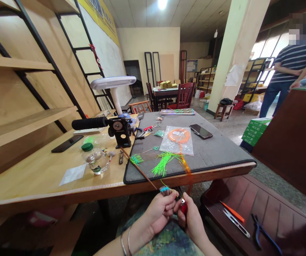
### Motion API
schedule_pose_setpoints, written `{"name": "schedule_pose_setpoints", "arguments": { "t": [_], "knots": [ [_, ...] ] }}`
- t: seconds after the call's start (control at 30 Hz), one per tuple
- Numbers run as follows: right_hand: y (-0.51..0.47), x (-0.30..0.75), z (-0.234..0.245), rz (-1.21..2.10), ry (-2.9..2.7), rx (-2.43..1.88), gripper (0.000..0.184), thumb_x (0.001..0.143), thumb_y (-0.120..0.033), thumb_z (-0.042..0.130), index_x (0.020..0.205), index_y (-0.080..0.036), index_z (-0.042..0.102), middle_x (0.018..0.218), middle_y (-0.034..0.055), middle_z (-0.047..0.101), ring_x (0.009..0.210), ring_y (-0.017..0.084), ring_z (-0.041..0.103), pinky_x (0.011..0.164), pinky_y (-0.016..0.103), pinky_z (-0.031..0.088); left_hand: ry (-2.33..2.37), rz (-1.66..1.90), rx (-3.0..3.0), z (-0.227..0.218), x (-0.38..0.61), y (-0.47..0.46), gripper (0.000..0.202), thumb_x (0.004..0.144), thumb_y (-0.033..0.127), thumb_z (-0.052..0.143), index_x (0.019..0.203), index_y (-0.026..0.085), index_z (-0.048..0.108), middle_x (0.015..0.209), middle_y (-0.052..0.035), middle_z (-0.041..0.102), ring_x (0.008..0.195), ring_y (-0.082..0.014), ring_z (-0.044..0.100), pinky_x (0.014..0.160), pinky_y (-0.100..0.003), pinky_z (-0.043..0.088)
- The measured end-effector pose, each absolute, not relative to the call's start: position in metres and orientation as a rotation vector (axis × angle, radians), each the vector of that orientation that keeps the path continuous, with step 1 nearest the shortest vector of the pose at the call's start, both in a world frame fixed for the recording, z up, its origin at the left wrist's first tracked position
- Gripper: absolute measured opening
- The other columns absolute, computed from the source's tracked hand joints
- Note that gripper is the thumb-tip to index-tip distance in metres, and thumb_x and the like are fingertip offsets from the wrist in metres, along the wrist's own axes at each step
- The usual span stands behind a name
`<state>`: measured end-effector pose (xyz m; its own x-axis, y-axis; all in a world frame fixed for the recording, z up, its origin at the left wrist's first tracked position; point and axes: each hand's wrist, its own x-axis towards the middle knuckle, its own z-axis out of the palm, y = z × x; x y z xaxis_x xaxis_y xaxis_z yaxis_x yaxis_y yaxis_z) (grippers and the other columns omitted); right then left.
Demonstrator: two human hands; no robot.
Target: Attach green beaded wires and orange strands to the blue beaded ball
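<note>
My left hand [160, 210] is closed in a pinch near the table's front edge. In its fingers is a small bundle of fine strands with blue tips [164, 190]. Close beside it, my right hand [191, 215] is wrapped round a red lighter [184, 207] with a metal top; no flame shows. A thin brown stick [143, 173] slopes from the black clamp stand [122, 131] down toward my left hand. Bright green strands [163, 164] lie on the grey mat [217, 153]. Orange thread [186, 167] hangs from a clear bag [178, 140] over the edge.
A jar with a green lid [95, 160] and a black phone [67, 143] are on the left; another phone [201, 131] lies on the mat. Thread snips [237, 223] and blue-handled pliers [265, 234] rest on the bench at right. A person [289, 67] stands at far right.
</note>
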<state>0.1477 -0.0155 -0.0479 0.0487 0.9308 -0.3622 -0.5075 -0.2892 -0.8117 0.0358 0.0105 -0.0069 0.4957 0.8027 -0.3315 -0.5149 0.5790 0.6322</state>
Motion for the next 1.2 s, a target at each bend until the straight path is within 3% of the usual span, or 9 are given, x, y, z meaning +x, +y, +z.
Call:
{"name": "schedule_pose_setpoints", "arguments": {
  "t": [0.13,0.23,0.37,0.5,0.73,0.93,1.2],
  "knots": [
    [-0.018,0.152,-0.050,1.518,-0.480,-1.086,0.064,0.067,-0.078,0.051,0.053,-0.016,0.056,0.032,-0.0107,0.026,0.032,0.003,0.014,0.035,0.017,0.011,0.571,0.747,0.339,-0.015,0.032,0.015,0.010,0.079,0.013,0.069,0.076,0.004,0.066,0.050,0.0049,0.043,0.038,0.0007,0.024,0.035,-0.010,0.014],
    [-0.020,0.155,-0.054,1.433,-0.497,-1.090,0.068,0.067,-0.081,0.049,0.056,-0.015,0.058,0.034,-0.0098,0.029,0.033,0.003,0.018,0.036,0.017,0.014,0.520,0.644,0.220,-0.015,0.030,0.016,0.014,0.087,0.010,0.058,0.078,0.002,0.064,0.063,-0.0022,0.052,0.038,0.0022,0.027,0.034,-0.009,0.016],
    [-0.024,0.160,-0.058,1.347,-0.541,-1.133,0.067,0.073,-0.079,0.046,0.058,-0.015,0.059,0.037,-0.0083,0.032,0.036,0.005,0.022,0.038,0.018,0.017,0.528,0.559,0.114,-0.011,0.028,0.016,0.020,0.091,0.014,0.053,0.077,0.003,0.062,0.066,-0.0022,0.052,0.038,0.0025,0.029,0.034,-0.009,0.016],
    [-0.029,0.165,-0.062,1.218,-0.686,-1.142,0.057,0.080,-0.069,0.049,0.068,-0.015,0.063,0.044,-0.0060,0.039,0.042,0.008,0.030,0.041,0.020,0.022,0.519,0.541,0.060,-0.012,0.026,0.016,0.022,0.093,0.015,0.051,0.079,0.002,0.062,0.065,-0.0006,0.048,0.038,0.0020,0.031,0.034,-0.009,0.017],
    [-0.031,0.167,-0.055,1.137,-0.851,-1.139,0.053,0.083,-0.065,0.048,0.071,-0.016,0.063,0.046,-0.0073,0.034,0.043,0.008,0.028,0.041,0.020,0.022,0.509,0.529,0.023,-0.016,0.026,0.017,0.024,0.095,0.016,0.047,0.082,0.001,0.062,0.065,0.0004,0.047,0.038,0.0012,0.031,0.033,-0.011,0.019],
    [-0.035,0.164,-0.048,0.867,-1.017,-1.249,0.033,0.072,-0.047,0.072,0.085,-0.018,0.065,0.058,-0.0038,0.054,0.051,0.011,0.046,0.049,0.021,0.040,0.546,0.612,0.092,-0.020,0.027,0.017,0.018,0.091,0.013,0.054,0.081,0.002,0.064,0.063,0.0014,0.047,0.038,0.0012,0.032,0.033,-0.011,0.018],
    [-0.032,0.165,-0.056,0.603,-1.222,-1.300,0.026,0.076,-0.038,0.070,0.094,-0.020,0.068,0.058,-0.0030,0.058,0.048,0.012,0.051,0.049,0.021,0.043,0.628,0.763,0.205,-0.026,0.032,0.013,0.004,0.080,0.007,0.065,0.077,0.006,0.063,0.054,0.0064,0.041,0.037,0.0011,0.031,0.034,-0.011,0.014]
  ]
}}
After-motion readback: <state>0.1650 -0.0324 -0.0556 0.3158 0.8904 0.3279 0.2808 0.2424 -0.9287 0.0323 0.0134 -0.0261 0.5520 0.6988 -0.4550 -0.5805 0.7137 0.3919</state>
